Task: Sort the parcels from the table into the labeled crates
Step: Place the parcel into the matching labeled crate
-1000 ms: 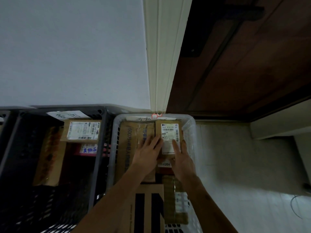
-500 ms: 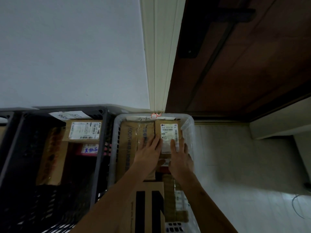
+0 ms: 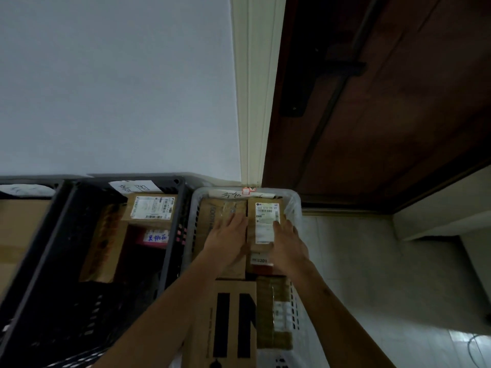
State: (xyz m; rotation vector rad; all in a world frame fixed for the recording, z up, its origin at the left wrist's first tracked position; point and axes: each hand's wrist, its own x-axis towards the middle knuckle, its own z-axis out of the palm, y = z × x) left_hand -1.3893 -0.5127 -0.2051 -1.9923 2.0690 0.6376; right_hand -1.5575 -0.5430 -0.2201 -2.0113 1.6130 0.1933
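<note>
At nine o'clock I see a black crate (image 3: 170,227) holding boxes. My left hand (image 3: 228,241) stays flat on cardboard; my right hand (image 3: 288,247), fingers spread, has slid beside the labelled parcel (image 3: 264,224), now seated at twelve o'clock in the white crate (image 3: 293,203). Placement looks finished.

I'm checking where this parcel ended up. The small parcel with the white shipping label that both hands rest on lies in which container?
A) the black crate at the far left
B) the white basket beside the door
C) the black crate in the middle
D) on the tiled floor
B: the small parcel, flanked by the left hand and right hand, lies inside the white basket.
</note>
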